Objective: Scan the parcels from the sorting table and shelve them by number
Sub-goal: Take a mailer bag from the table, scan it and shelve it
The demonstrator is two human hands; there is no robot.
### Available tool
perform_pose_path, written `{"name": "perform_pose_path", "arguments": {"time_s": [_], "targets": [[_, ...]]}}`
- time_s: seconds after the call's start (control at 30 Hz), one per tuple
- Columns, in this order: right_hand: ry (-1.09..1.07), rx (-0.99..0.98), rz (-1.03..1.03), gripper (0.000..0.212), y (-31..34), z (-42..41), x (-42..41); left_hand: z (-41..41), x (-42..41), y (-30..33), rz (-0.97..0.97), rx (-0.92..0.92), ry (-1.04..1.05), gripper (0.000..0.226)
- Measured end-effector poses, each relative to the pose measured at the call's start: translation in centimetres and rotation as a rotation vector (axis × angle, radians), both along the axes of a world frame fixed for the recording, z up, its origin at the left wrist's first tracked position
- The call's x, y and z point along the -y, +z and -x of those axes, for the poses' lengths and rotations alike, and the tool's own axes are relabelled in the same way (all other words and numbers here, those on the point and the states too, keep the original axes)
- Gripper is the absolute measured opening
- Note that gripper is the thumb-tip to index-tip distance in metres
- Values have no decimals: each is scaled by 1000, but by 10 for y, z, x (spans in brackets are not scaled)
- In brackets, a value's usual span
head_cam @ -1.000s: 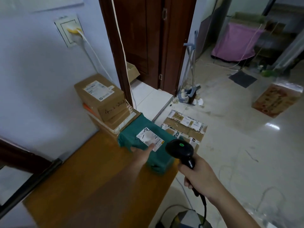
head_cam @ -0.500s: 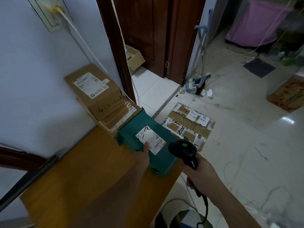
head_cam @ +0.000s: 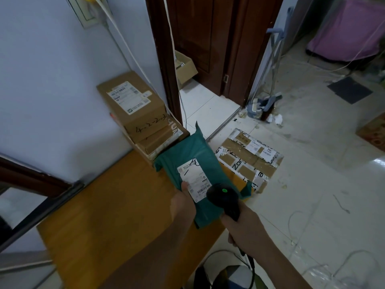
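Pale wall [head_cam: 52, 80], glossy (littered) floor [head_cam: 312, 195]

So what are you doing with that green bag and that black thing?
A person is scanning parcels. The left hand holds a green bag by its near edge, over the wooden table. The right hand grips a black scanner, its green light on, close over the bag's label. More boxes wait by the wall.

Counts: 1 green poly mailer [head_cam: 195, 163], frame centre; 2 stacked cardboard boxes [head_cam: 133, 105] centre left; 1 taped box [head_cam: 250, 159] on floor, centre right; 1 open carton [head_cam: 184, 66] top centre; 1 scanner [head_cam: 224, 198]; 2 hands.
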State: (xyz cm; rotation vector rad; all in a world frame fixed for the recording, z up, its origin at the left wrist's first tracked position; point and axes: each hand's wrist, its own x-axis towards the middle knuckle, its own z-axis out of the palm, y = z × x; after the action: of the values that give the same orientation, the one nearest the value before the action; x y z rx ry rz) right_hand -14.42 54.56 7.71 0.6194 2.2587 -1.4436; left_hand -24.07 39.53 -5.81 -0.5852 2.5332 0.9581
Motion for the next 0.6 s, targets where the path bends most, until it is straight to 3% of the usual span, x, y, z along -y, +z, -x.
{"name": "perform_pose_path", "arguments": {"time_s": [0.13, 0.27, 0.37, 0.6], "targets": [[14, 3, -12, 9, -3, -8, 7, -8, -4, 20, 9, 0, 11, 67], [0, -14, -6, 8, -3, -14, 13, -15, -5, 32, 17, -31, -19, 63], [-37, -34, 10, 10, -1, -20, 17, -18, -4, 34, -9, -108, -8, 73], [-64, -51, 32, 7, 8, -40, 21, -35, 4, 46, -61, -171, 7, 58]]}}
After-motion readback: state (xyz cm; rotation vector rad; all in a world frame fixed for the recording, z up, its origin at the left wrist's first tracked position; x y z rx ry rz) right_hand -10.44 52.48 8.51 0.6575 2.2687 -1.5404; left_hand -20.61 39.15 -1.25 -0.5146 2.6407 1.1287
